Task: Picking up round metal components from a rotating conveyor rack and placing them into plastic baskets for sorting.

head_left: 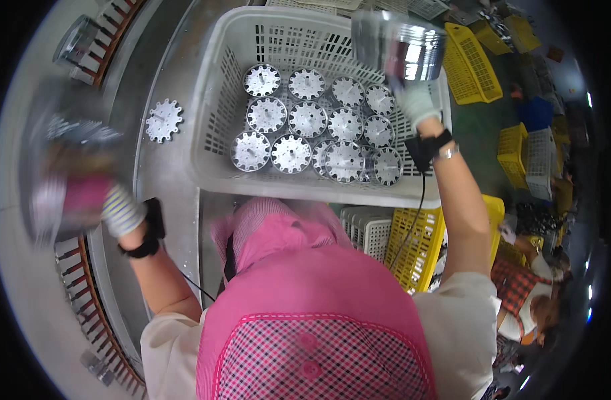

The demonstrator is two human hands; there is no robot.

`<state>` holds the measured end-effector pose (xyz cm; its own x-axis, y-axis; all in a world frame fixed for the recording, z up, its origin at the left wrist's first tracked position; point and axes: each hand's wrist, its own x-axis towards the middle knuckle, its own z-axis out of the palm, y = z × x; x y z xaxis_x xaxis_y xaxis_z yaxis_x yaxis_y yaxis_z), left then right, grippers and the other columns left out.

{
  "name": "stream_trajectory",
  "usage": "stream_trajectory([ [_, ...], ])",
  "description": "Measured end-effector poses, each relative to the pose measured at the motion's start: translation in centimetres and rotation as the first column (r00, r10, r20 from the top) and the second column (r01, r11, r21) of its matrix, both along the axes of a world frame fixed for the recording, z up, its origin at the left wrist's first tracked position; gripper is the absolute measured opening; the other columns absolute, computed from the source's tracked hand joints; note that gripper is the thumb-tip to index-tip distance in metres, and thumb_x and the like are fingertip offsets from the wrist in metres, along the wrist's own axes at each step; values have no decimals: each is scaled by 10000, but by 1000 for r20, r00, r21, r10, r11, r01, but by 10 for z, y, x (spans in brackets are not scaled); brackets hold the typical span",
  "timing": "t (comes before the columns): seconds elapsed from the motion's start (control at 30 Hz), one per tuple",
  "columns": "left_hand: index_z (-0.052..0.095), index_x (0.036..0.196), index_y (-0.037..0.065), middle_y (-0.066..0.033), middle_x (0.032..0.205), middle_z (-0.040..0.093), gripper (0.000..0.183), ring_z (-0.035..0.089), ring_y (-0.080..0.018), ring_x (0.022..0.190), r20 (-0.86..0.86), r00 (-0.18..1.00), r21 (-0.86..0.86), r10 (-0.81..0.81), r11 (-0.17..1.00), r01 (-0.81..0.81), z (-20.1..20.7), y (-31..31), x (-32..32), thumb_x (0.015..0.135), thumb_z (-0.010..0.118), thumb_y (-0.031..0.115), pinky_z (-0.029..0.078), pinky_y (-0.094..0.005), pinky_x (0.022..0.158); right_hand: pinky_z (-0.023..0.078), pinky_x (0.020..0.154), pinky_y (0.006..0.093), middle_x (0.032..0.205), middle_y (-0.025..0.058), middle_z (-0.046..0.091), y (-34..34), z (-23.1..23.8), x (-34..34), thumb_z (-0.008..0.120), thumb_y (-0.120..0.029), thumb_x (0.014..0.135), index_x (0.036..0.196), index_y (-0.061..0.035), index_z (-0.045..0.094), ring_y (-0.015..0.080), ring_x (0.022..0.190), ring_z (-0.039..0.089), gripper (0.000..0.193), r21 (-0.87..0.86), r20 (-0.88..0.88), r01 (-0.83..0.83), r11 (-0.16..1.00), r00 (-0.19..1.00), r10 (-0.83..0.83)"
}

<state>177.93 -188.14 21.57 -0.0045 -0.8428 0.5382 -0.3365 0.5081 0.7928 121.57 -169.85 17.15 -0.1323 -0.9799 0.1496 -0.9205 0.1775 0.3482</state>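
Observation:
At the far left, my left hand [122, 208], in a striped glove, is at a large shiny see-through cylinder [72, 143]. Both are smeared by motion, but the hand seems to grip it; its fingers are hidden. My right hand [416, 103], in a white glove, holds up another shiny cylinder [402, 50] over the far right corner of a grey plastic crate [209, 133]. Rows of upright cylinders with notched metal discs [307, 120] on top stand in that crate, each disc with a central pin. A loose notched disc [164, 121] lies on the metal table left of the crate.
The metal table [182, 220] runs along the left, beside a curved line with dark pegs [85, 300]. Yellow crates [475, 67] stand on the right, with another yellow crate [412, 247] below the grey one. A person in a checked garment [519, 287] is at the right.

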Motion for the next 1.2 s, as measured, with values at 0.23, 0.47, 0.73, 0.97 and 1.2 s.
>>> stream_trajectory([
  [0.23,586,1090,65,-148,929,643,287,611,-317,875,668,656,297,-351,934,197,-83,52,-211,873,470,212,482,-416,752,464,828,422,983,254,598,59,-85,27,481,-267,850,1095,-47,571,374,932,585,341,491,567,37,871,745,-351],
  [0.47,630,1063,80,-194,1002,626,292,618,-329,912,759,57,651,-649,754,-89,-138,25,-252,831,454,95,496,-413,792,477,807,418,1001,189,620,9,-113,86,490,-277,849,1030,-83,630,333,911,603,300,471,692,-201,859,689,-217],
  [0.73,616,1131,121,-121,1159,592,410,558,-297,1089,538,-102,772,-837,538,-339,-219,-13,-232,784,576,337,434,-401,937,491,784,443,1037,187,623,-39,-178,145,426,-128,853,1071,-64,591,324,947,619,281,721,582,-244,649,722,-375],
  [0.97,609,1113,176,-78,1254,527,340,543,-267,1092,568,-240,823,-788,543,167,-249,-24,-220,784,563,250,467,-407,875,482,785,446,961,194,629,-57,-239,175,472,-198,835,1090,-85,588,346,900,611,301,732,590,-306,608,732,-342],
  [1.2,561,1133,46,-146,1019,633,341,623,-283,915,472,-42,854,-880,446,267,-182,-56,-150,810,551,157,502,-386,759,458,821,444,946,198,625,-144,-177,207,488,-244,839,985,-91,633,365,910,591,256,557,706,-345,756,676,-211],
])
